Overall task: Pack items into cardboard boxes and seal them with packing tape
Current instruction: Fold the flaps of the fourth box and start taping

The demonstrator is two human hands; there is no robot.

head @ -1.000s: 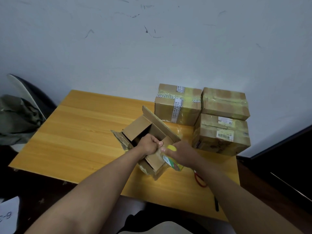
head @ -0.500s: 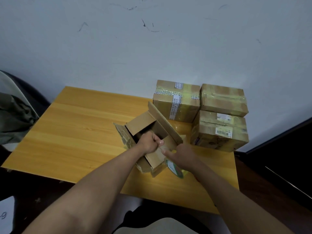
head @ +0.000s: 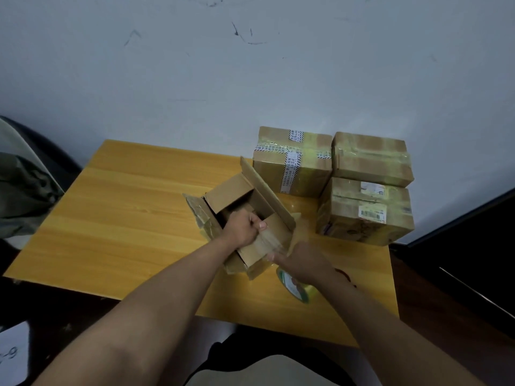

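Note:
An open cardboard box [head: 237,190] lies tilted on the wooden table [head: 125,218], its flaps spread. My left hand [head: 242,229] grips the box's near flap, and its thumb presses down the end of a clear tape strip [head: 271,240]. The strip runs from that thumb to my right hand [head: 303,263], just right of the box's near corner. My right hand holds the yellow-green packing tape roll [head: 296,288], which shows below the palm. I cannot see what is inside the box.
Three sealed, taped boxes [head: 292,162] [head: 370,160] [head: 365,213] stand at the table's back right by the wall. Something red [head: 344,274] peeks out behind my right wrist. A chair with a grey-green garment [head: 22,190] is at the left, dark furniture [head: 473,246] at the right.
My right hand has drawn the tape roll down and toward me, off the flap, stretching out a strip. My left hand has stayed on the flap.

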